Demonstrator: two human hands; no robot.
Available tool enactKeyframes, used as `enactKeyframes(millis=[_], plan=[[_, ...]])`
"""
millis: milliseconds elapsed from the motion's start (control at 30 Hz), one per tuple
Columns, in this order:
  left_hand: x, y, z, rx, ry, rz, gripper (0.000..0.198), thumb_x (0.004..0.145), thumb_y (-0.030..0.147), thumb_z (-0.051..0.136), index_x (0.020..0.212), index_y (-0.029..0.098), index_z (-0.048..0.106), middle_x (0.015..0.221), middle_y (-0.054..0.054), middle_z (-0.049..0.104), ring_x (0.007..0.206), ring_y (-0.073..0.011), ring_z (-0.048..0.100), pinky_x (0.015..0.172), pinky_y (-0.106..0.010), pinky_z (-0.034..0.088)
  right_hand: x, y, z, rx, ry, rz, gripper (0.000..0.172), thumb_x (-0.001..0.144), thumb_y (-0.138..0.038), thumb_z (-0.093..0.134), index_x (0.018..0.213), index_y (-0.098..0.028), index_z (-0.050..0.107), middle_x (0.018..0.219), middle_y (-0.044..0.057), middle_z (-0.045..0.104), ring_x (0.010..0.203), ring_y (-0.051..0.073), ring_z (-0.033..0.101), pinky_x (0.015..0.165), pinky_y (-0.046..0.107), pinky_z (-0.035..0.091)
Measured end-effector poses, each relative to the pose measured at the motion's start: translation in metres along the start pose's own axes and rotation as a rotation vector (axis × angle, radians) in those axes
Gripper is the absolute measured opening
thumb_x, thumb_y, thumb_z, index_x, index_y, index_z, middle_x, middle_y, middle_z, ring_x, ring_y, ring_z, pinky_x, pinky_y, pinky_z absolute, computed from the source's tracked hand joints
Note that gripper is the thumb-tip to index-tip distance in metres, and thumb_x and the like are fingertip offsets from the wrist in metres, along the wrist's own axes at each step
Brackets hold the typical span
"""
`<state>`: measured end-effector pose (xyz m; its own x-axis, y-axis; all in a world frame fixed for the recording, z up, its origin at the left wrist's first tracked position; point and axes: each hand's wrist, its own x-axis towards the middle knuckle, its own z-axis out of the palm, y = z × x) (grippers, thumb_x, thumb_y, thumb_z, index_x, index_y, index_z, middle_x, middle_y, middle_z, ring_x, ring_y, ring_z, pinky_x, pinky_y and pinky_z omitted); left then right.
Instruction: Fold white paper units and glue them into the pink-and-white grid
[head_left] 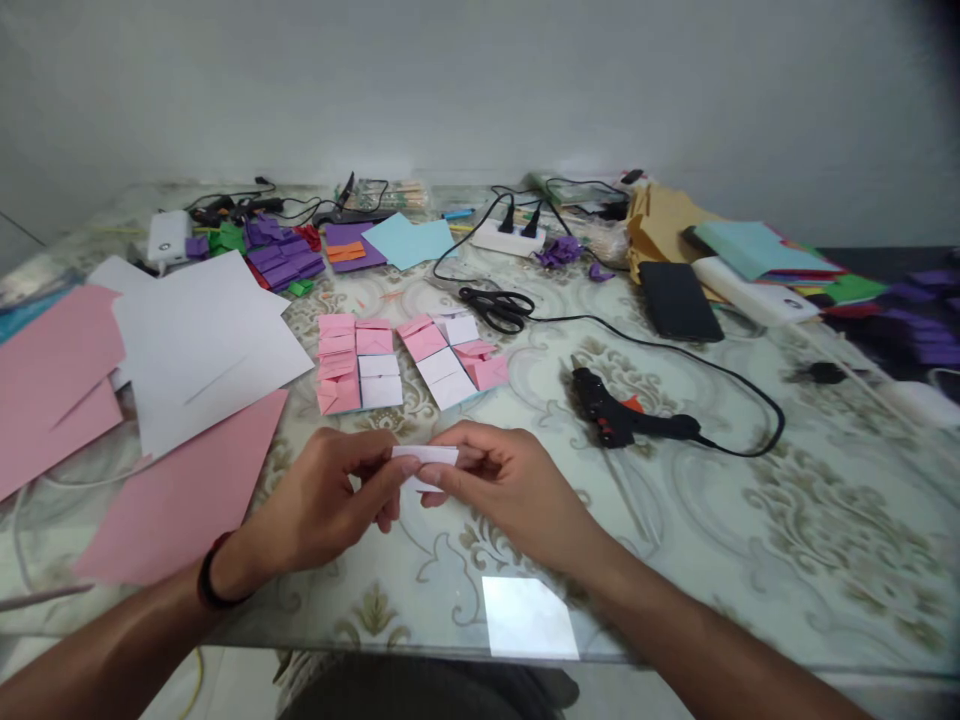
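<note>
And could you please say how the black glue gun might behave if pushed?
The glue gun would likely drag its attached cord, looped on the table. Its irregular shape makes rolling unlikely; the hard-looking body seems rigid.

Matt white paper (429,455), glossy tabletop (720,540)

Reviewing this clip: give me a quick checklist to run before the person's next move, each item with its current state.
1. Folded white paper held by both left hand and right hand: ok, pinched between fingers and thumbs.
2. Glue gun apart from the hands: ok, it lies to the right of the right hand.
3. Glue gun hot: cannot tell.
4. Glue gun's black cord well away from the scissors: not ok, it runs right by their handles.
5. Both pink-and-white folded-paper panels uncovered by hands: ok, they lie beyond them.
6. Loose pink and white sheets neatly stacked: not ok, spread askew at left.
</note>
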<state>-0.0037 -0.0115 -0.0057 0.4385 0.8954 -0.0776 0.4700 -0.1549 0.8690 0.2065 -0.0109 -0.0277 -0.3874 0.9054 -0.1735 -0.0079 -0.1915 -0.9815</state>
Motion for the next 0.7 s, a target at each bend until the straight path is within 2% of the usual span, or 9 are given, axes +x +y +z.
enactKeyframes(millis=[167, 333, 400, 500, 600, 633, 700], plan=[[-0.0039, -0.0002, 0.0017, 0.01, 0.022, 0.024, 0.046, 0.106, 0.038, 0.054, 0.065, 0.018, 0.06, 0.055, 0.001, 0.068, 0.05, -0.0094, 0.061, 0.048, -0.019, 0.042, -0.0005, -0.0043, -0.0003, -0.018, 0.018, 0.024, 0.038, 0.084, -0.054, 0.082, 0.083, -0.018, 0.071, 0.067, 0.001, 0.076, 0.067, 0.018, 0.076, 0.06, 0.029, 0.056], [-0.0018, -0.0008, 0.0014, -0.014, 0.077, -0.017, 0.045, 0.106, 0.041, 0.053, 0.067, 0.019, 0.054, 0.052, 0.002, 0.063, 0.047, -0.0097, 0.055, 0.047, -0.021, 0.039, 0.0005, -0.0055, 0.0006, 0.042, -0.03, 0.029, 0.036, 0.081, -0.049, 0.087, 0.085, -0.018, 0.069, 0.071, 0.001, 0.077, 0.068, 0.016, 0.074, 0.063, 0.027, 0.054], [0.0009, -0.0011, 0.0004, -0.055, 0.058, -0.041, 0.045, 0.105, 0.043, 0.052, 0.067, 0.019, 0.055, 0.051, 0.002, 0.062, 0.046, -0.0101, 0.055, 0.048, -0.022, 0.04, 0.0006, -0.0047, 0.0012, 0.067, -0.018, 0.014, 0.035, 0.081, -0.047, 0.087, 0.091, -0.018, 0.069, 0.069, 0.0, 0.076, 0.065, 0.016, 0.073, 0.064, 0.027, 0.054], [0.0043, -0.0027, -0.0011, -0.148, 0.0, -0.076, 0.045, 0.106, 0.044, 0.051, 0.07, 0.017, 0.06, 0.054, 0.0, 0.065, 0.05, -0.0119, 0.059, 0.053, -0.024, 0.044, -0.0004, -0.0034, 0.0016, 0.078, -0.008, -0.006, 0.037, 0.086, -0.04, 0.083, 0.112, -0.02, 0.066, 0.065, -0.004, 0.072, 0.062, 0.015, 0.07, 0.064, 0.027, 0.053], [0.0053, -0.0053, -0.0025, -0.242, -0.016, -0.097, 0.045, 0.106, 0.042, 0.051, 0.07, 0.017, 0.063, 0.055, 0.0, 0.067, 0.054, -0.013, 0.06, 0.059, -0.026, 0.046, -0.0016, -0.0037, 0.0004, 0.023, -0.007, -0.1, 0.051, 0.086, -0.028, 0.082, 0.133, -0.027, 0.061, 0.083, -0.004, 0.074, 0.077, 0.014, 0.072, 0.072, 0.027, 0.055], [0.0053, -0.0058, -0.003, -0.271, -0.021, -0.101, 0.045, 0.106, 0.041, 0.051, 0.069, 0.018, 0.063, 0.055, 0.0, 0.066, 0.054, -0.0131, 0.06, 0.061, -0.027, 0.047, -0.0018, -0.0042, -0.0002, -0.009, -0.009, -0.14, 0.051, 0.085, -0.025, 0.083, 0.132, -0.029, 0.064, 0.094, -0.002, 0.075, 0.083, 0.014, 0.072, 0.076, 0.028, 0.056], [0.0048, -0.0061, -0.0039, -0.321, -0.051, -0.106, 0.046, 0.106, 0.04, 0.051, 0.067, 0.018, 0.062, 0.055, 0.0, 0.066, 0.056, -0.0138, 0.061, 0.064, -0.028, 0.049, -0.0019, -0.0054, -0.0017, -0.089, -0.004, -0.195, 0.036, 0.084, -0.023, 0.083, 0.119, -0.028, 0.073, 0.106, 0.001, 0.074, 0.089, 0.015, 0.07, 0.081, 0.029, 0.056]])
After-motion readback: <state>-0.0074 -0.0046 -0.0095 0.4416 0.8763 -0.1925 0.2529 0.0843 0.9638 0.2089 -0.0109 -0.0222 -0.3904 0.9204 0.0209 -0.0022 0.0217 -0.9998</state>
